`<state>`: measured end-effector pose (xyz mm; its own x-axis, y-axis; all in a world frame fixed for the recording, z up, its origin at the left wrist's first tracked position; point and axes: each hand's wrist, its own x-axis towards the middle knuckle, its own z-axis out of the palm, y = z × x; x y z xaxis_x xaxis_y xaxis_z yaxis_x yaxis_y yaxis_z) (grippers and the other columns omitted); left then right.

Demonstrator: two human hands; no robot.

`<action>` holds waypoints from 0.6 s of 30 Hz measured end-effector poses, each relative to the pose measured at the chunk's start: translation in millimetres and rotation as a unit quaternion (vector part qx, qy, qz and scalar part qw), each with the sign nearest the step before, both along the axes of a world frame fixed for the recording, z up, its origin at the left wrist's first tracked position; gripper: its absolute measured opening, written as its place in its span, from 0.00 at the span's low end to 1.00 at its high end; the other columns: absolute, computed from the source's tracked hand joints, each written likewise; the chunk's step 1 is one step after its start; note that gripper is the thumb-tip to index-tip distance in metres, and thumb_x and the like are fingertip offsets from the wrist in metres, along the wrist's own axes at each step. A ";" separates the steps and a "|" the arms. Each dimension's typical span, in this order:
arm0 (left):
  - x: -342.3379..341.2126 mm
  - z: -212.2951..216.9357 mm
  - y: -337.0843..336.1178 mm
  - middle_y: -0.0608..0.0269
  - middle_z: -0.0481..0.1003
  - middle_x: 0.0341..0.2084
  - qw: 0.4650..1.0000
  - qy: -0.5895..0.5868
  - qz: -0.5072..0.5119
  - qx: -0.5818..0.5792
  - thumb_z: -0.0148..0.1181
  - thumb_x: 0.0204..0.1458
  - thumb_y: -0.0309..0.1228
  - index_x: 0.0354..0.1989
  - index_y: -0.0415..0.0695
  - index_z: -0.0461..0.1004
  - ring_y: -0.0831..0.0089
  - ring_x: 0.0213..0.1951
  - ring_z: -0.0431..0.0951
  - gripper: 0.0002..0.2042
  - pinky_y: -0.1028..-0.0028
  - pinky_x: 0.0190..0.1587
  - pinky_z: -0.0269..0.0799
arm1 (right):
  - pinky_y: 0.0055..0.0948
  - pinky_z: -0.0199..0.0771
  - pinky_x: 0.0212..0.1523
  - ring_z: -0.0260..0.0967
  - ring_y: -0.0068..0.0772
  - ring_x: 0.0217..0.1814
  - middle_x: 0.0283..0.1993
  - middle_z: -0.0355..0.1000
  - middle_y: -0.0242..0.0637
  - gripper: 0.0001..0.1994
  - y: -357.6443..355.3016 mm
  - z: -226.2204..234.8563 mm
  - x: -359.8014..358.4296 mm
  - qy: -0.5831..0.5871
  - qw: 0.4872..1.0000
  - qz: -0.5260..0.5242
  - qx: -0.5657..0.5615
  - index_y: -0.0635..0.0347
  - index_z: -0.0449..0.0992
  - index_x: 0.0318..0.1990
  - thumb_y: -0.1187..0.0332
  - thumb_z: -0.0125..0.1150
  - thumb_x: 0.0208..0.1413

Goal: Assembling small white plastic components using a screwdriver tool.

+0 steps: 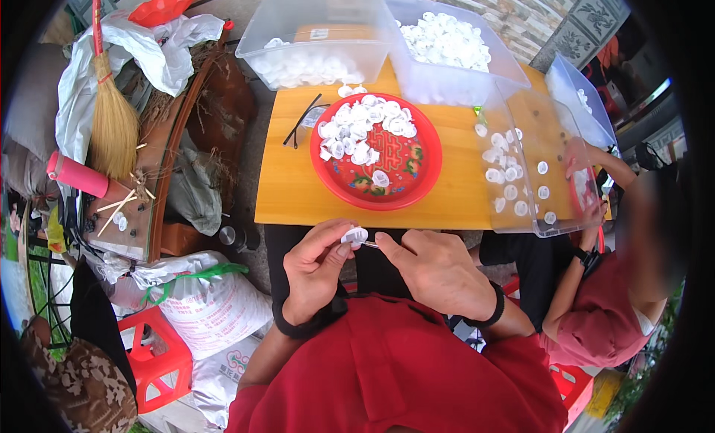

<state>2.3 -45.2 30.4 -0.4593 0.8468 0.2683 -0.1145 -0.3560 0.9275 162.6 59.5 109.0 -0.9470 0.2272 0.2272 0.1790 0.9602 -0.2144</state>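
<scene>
My left hand pinches a small round white plastic piece between thumb and fingers, just in front of the table's near edge. In my right hand is a thin metal tool; its tip meets the piece, and its handle is hidden in my closed fingers. Beyond my hands, a round red tray with a printed pattern holds a heap of similar white pieces toward its back and left. One piece lies apart near the tray's front.
Two clear bins of white pieces stand at the back of the wooden table. Eyeglasses lie left of the tray. At right, a person sits beside a clear container. A broom and sack are left.
</scene>
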 end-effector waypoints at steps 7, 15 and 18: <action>2.5 -3.2 1.4 0.53 0.71 0.42 0.999 0.025 0.019 -0.024 0.52 0.50 0.14 0.45 0.35 0.71 0.74 0.36 0.74 0.13 0.79 0.35 0.71 | 0.30 0.66 0.23 0.66 0.33 0.23 0.24 0.63 0.38 0.19 -1.4 8.2 -7.1 -0.049 0.998 0.014 0.044 0.71 0.68 0.43 0.71 0.53 0.40; 2.8 -10.7 7.1 0.53 0.72 0.41 0.998 0.043 0.031 -0.046 0.51 0.49 0.12 0.44 0.34 0.71 0.74 0.35 0.74 0.13 0.79 0.35 0.71 | 0.31 0.67 0.22 0.69 0.37 0.22 0.20 0.66 0.40 0.11 6.8 1.1 -15.0 -0.094 0.995 0.015 0.017 0.67 0.67 0.33 0.73 0.52 0.39; -2.7 -8.6 12.5 0.56 0.73 0.38 0.999 -0.010 0.014 -0.049 0.51 0.50 0.14 0.44 0.34 0.71 0.76 0.34 0.74 0.12 0.79 0.35 0.71 | 0.34 0.67 0.26 0.68 0.41 0.26 0.24 0.66 0.42 0.21 16.7 -6.9 -14.5 -0.101 0.990 -0.016 -0.099 0.64 0.68 0.49 0.76 0.54 0.43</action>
